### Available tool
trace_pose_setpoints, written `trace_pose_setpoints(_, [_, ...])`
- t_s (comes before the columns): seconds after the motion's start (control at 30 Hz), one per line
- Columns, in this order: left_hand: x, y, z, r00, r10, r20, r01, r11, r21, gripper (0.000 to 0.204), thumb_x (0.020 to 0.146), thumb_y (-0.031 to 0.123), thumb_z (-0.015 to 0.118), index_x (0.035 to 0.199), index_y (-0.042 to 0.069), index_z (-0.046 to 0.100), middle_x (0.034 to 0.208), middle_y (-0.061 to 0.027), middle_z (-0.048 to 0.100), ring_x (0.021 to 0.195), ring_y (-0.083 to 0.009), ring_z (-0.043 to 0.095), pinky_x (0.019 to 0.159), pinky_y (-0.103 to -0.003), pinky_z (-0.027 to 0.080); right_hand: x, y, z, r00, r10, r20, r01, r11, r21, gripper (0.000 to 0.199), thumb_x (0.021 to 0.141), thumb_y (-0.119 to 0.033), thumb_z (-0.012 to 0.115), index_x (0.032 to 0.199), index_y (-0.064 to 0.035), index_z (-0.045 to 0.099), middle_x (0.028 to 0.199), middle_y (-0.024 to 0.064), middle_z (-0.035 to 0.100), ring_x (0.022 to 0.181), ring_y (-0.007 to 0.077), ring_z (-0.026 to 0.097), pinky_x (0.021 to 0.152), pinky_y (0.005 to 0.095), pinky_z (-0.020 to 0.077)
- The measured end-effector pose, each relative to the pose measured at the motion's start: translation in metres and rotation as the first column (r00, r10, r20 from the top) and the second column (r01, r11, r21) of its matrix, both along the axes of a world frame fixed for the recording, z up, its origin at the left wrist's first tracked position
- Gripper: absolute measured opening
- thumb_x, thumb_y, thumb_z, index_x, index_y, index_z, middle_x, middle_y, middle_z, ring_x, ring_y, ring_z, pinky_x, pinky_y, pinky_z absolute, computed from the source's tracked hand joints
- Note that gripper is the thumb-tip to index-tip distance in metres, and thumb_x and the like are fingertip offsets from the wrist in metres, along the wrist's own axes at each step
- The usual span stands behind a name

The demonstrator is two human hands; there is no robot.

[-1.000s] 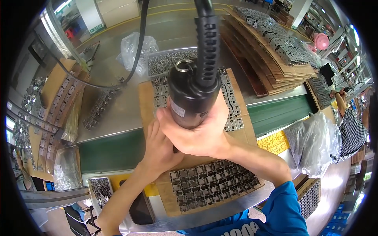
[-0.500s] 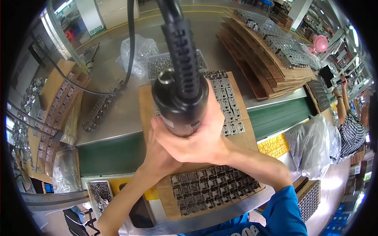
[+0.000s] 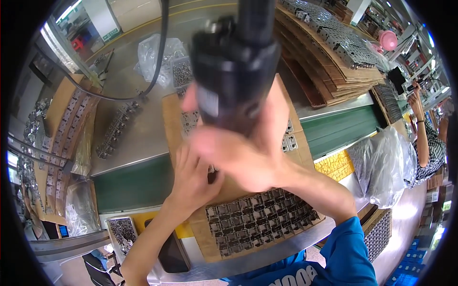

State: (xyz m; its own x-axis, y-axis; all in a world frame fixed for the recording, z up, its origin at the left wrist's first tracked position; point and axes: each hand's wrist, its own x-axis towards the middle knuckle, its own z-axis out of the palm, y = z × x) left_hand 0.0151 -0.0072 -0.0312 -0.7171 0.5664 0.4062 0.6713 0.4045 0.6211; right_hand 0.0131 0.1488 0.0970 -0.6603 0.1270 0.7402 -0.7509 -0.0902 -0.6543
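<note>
My right hand [image 3: 243, 157] is wrapped round a black electric screwdriver [image 3: 234, 81], which stands upright over the cardboard sheet [image 3: 198, 238] and looks blurred. Just left of it and lower, my left hand [image 3: 193, 178] rests on the cardboard with its fingers curled inward. A bit of metal shows by those fingertips, but what they hold is mostly hidden. Rows of small dark metal brackets [image 3: 260, 221] cover the near part of the sheet. Lighter metal plates [image 3: 288, 142] lie on its far part, largely covered by the screwdriver and my right hand.
A green belt [image 3: 129, 189] runs across under the cardboard. Beyond it are a tray of screws [image 3: 182, 72] and a plastic bag [image 3: 150, 57]. A phone [image 3: 172, 255] and small parts tray [image 3: 122, 233] lie near left. Stacked cardboard [image 3: 329, 78] stands far right; a co-worker's arm [image 3: 420, 124] shows beyond.
The screwdriver and my right hand have risen toward the camera. My left hand, formerly mostly hidden beneath the right, now shows apart from it, lower on the cardboard.
</note>
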Motion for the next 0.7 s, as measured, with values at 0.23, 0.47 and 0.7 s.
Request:
trace_pose_setpoints(0.23, [-0.002, 0.009, 0.027, 0.955, -0.007, -0.295, 0.0, 1.0, -0.023, 0.039, 0.066, 0.006, 0.077, 0.099, -0.001, 0.059, 0.117, -0.019, 0.053, 0.112, -0.042, 0.051, 0.099, -0.052, 0.041, 0.008, 0.004, 0.004, 0.972, 0.144, 0.185, -0.114, 0.979, -0.167, 0.067, 0.083, -0.033, 0.059, 0.136, 0.0044, 0.044, 0.085, 0.0077, 0.064, 0.071, 0.0145, 0.056, 0.066, 0.0286, 0.0466])
trace_pose_setpoints(0.47, [-0.003, 0.011, 0.015, 0.997, 0.013, 0.083, -0.016, 0.999, 0.036, 0.047, 0.067, 0.008, 0.077, 0.109, -0.005, 0.059, 0.12, -0.0212, 0.052, 0.114, -0.0436, 0.049, 0.1, -0.052, 0.04, 0.009, -0.009, -0.017, 0.986, 0.155, 0.064, -0.14, 0.97, -0.197, 0.068, 0.083, -0.034, 0.059, 0.133, 0.0084, 0.045, 0.083, 0.0097, 0.063, 0.07, 0.0138, 0.056, 0.063, 0.0283, 0.0462])
trace_pose_setpoints(0.7, [-0.001, 0.013, 0.003, 1.0, 0.008, -0.02, -0.003, 0.966, 0.257, 0.052, 0.067, 0.009, 0.077, 0.113, -0.006, 0.058, 0.122, -0.022, 0.052, 0.116, -0.0445, 0.048, 0.101, -0.053, 0.04, 0.016, -0.009, -0.019, 0.969, 0.221, 0.114, -0.193, 0.957, -0.218, 0.07, 0.082, -0.035, 0.062, 0.135, 0.0059, 0.04, 0.097, 0.0147, 0.061, 0.072, 0.0162, 0.059, 0.064, 0.029, 0.0498])
